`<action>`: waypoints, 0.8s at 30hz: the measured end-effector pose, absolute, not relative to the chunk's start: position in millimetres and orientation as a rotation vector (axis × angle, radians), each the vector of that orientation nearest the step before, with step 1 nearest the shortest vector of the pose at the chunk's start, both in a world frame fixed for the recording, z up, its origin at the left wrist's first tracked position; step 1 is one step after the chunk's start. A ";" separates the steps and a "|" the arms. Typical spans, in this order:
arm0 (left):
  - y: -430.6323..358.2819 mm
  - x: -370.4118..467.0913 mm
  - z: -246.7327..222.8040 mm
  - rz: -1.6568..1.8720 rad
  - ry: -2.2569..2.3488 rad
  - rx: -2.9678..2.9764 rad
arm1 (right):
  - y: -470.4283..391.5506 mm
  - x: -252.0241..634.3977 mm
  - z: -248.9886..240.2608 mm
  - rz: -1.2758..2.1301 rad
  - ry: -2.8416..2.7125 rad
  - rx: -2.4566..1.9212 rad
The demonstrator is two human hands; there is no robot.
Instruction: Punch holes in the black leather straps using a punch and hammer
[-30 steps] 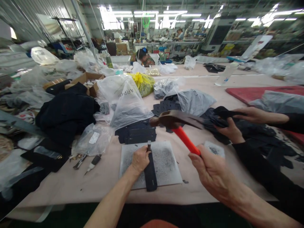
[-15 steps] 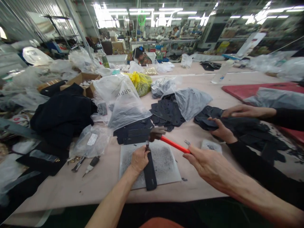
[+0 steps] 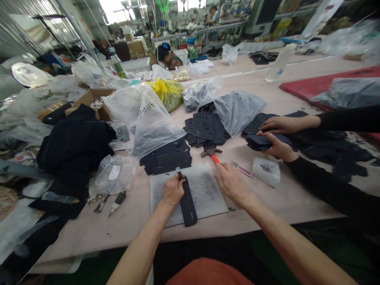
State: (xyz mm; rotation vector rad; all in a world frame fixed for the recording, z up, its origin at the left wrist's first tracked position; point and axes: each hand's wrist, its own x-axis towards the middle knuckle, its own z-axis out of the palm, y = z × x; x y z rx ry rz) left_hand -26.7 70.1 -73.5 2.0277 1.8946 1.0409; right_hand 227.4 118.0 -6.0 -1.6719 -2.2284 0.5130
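My left hand (image 3: 173, 190) is closed around a short metal punch (image 3: 179, 172), its top showing above my fingers. Under that hand lies a dark fabric strip (image 3: 189, 206), slanting across a white board (image 3: 157, 209) covered with dark specks. My right hand (image 3: 231, 183) is closed on the red handle of a claw hammer (image 3: 211, 152). The hammer's head is low over the table beyond the board's far edge, apart from the punch. Whether it touches the table I cannot tell.
Dark fabric pieces (image 3: 166, 158) lie stacked behind the board. A pink-handled tool (image 3: 242, 169) and a small white block (image 3: 266, 172) are at right. Another person's hands (image 3: 279, 147) handle a dark bundle. Hand tools (image 3: 117, 202) lie at left.
My right hand and the hammer have moved away from the punch, down and toward the far side of the board. My left hand keeps the punch. The other person's hands have come together on the bundle.
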 end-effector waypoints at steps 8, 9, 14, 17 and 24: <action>69.8 -25.8 -69.0 1.063 1.861 1.934 | 43.2 148.9 -22.5 0.560 -2.508 -1.091; 71.3 -26.4 -66.9 1.079 1.857 1.879 | 40.7 147.3 -27.3 0.570 -2.501 -1.106; 82.2 -37.2 -51.2 1.406 1.876 1.320 | 43.9 152.3 -34.2 0.610 -2.482 -1.096; 77.2 -43.5 -44.1 1.388 1.880 1.364 | 44.3 153.5 -31.9 0.617 -2.459 -1.103; 53.2 -35.8 -52.3 1.199 1.851 1.656 | 68.7 148.1 -22.0 0.641 -2.412 -1.200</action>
